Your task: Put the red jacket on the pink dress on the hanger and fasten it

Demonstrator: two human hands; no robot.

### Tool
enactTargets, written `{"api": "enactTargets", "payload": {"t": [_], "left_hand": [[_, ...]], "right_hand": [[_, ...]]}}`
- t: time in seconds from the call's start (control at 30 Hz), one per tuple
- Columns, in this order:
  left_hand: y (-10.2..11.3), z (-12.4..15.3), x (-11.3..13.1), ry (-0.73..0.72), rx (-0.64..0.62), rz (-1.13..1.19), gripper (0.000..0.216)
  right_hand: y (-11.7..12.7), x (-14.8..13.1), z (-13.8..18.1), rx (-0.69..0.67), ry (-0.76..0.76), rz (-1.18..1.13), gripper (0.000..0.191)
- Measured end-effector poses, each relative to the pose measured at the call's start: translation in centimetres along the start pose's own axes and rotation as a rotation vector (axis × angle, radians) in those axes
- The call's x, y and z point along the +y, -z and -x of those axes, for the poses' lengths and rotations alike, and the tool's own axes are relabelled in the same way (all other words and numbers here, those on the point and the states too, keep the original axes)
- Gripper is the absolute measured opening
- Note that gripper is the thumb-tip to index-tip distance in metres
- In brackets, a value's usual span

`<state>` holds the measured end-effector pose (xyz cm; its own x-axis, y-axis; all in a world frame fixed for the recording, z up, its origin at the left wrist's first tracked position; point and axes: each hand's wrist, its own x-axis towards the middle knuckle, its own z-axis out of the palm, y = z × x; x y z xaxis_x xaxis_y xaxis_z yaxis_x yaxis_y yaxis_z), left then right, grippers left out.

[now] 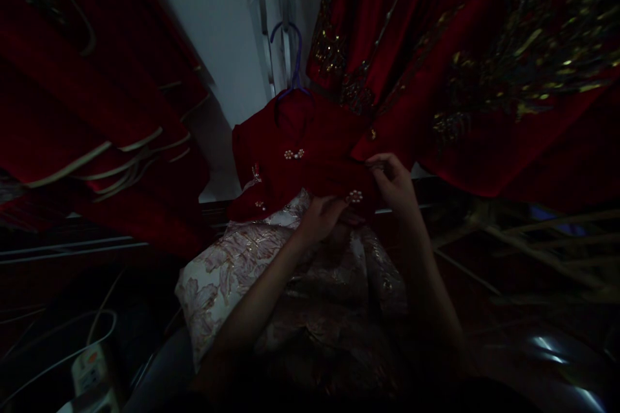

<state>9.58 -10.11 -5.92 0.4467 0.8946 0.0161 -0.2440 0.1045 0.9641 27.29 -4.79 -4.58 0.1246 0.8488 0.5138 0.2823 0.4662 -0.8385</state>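
A red garment [322, 135] with pearl-like ornaments hangs on a purple hanger [296, 55]. Below its red upper part spreads pale, shiny cloth with a leaf or flower pattern [223, 264]. My left hand [320, 219] is closed at the lower edge of the red part, its fingertips gripping the fabric beside a flower-shaped bead ornament [355, 196]. Higher and to the right, my right hand [391, 179] is pinched close to the red cloth. What lies between its fingertips is too dark and small to make out.
Red garments with gold decoration [523, 64] hang at the right, and a red garment with pale trim [97, 97] hangs at the left. A power strip [90, 371] with cables lies at lower left. Wooden bars [533, 245] stand at the right.
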Motion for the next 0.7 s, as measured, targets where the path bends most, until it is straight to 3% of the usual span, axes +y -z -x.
{"api": "enactTargets", "payload": {"t": [0.07, 0.1, 0.2, 0.27, 0.3, 0.4, 0.43, 0.53, 0.6, 0.7], "left_hand": [[-0.1, 1.3, 1.7, 0.059, -0.137, 0.067, 0.041], [0.2, 1.6, 2.2, 0.045, -0.143, 0.073, 0.04], [2.7, 1.3, 2.3, -0.131, 0.088, 0.001, 0.031], [5.3, 0.7, 1.5, -0.228, 0.257, -0.156, 0.027], [6.6, 0.4, 0.9, -0.229, 0.277, -0.28, 0.027], [9.6, 0.4, -1.0, -0.141, 0.163, -0.551, 0.022], [10.0, 0.6, -1.6, -0.123, 0.133, -0.555, 0.033], [9.9, 0.8, -2.5, -0.124, 0.209, -0.324, 0.07], [9.1, 0.6, -2.3, -0.169, 0.341, -0.036, 0.069], [8.3, 0.3, -1.1, -0.29, 0.415, 0.358, 0.053]], "right_hand": [[-0.1, -0.2, -0.1, 0.036, -0.006, -0.051, 0.012], [-0.1, -0.3, -0.1, 0.055, -0.012, -0.069, 0.011], [-0.1, -1.0, -0.1, 0.09, -0.031, -0.095, 0.01], [0.0, -1.5, 0.0, 0.084, -0.05, -0.102, 0.009], [0.0, -1.8, 0.1, 0.072, -0.061, -0.104, 0.009], [-0.2, -2.6, 0.5, 0.012, -0.073, -0.112, 0.006], [-0.4, -2.7, 0.7, -0.017, -0.066, -0.113, 0.005], [-1.1, -2.9, 1.2, -0.118, -0.037, -0.102, 0.005], [-1.7, -2.8, 1.5, -0.184, -0.035, -0.073, 0.007], [-2.6, -2.7, 2.0, -0.278, -0.059, -0.031, 0.011]]}}
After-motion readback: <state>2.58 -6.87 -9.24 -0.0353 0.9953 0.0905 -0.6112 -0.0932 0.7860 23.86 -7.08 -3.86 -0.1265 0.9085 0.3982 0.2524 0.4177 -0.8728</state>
